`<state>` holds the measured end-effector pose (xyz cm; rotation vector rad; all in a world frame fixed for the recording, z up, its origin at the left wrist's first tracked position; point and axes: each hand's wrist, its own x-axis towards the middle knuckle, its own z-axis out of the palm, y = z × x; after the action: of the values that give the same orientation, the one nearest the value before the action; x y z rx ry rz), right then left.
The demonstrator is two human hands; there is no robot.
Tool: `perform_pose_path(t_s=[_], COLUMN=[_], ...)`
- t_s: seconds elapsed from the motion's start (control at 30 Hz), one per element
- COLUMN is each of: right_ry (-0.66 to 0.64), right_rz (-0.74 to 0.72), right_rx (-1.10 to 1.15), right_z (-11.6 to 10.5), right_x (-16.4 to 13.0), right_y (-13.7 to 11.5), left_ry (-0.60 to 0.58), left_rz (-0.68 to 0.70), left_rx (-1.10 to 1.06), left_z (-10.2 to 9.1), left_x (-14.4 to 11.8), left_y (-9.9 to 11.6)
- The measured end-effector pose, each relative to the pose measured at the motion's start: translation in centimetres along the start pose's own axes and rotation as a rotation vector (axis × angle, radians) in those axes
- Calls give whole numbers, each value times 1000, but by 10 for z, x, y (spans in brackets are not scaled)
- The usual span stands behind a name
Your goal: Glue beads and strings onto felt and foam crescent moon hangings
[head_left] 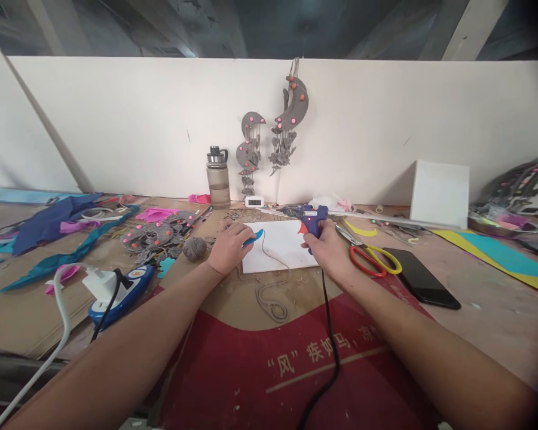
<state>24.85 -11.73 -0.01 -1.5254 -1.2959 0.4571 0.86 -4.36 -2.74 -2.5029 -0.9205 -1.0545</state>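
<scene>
My right hand [326,243] is wrapped round the handle of a blue hot glue gun [314,217] with an orange trigger; its nozzle points left and a black cord hangs from the handle. Between the fingers of my left hand [229,243] is a small blue crescent-shaped piece [253,237], partly hidden by the fingers. A thin grey yarn strand [273,257] runs from near the crescent's tip over a white sheet [273,263] and coils on the cardboard below. The ball of grey yarn [195,249] sits left of my left wrist.
Scissors [372,260] with red and yellow handles and a black phone [424,279] lie at right. A blue power strip [123,292] with a plugged-in adapter is at left, near felt scraps [54,221]. Behind stand a bottle [218,179] and a small digital display [254,202]; grey moon ornaments [291,107] hang on the white board.
</scene>
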Motion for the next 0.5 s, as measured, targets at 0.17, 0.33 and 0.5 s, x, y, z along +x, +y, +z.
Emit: perform_pose_path(t_s=[0.17, 0.33, 0.5], right_ry=[-213, -306, -357], right_rz=[-61, -96, -110], right_rx=[278, 265, 208], right_z=[7, 9, 12], right_x=[-15, -28, -30], right_y=[-11, -23, -19], left_ry=[72, 102, 102], left_rz=[-87, -169, -171], left_rx=[-12, -34, -38], left_z=[0, -2, -2], left_x=[0, 1, 1], left_y=[-2, -2, -1])
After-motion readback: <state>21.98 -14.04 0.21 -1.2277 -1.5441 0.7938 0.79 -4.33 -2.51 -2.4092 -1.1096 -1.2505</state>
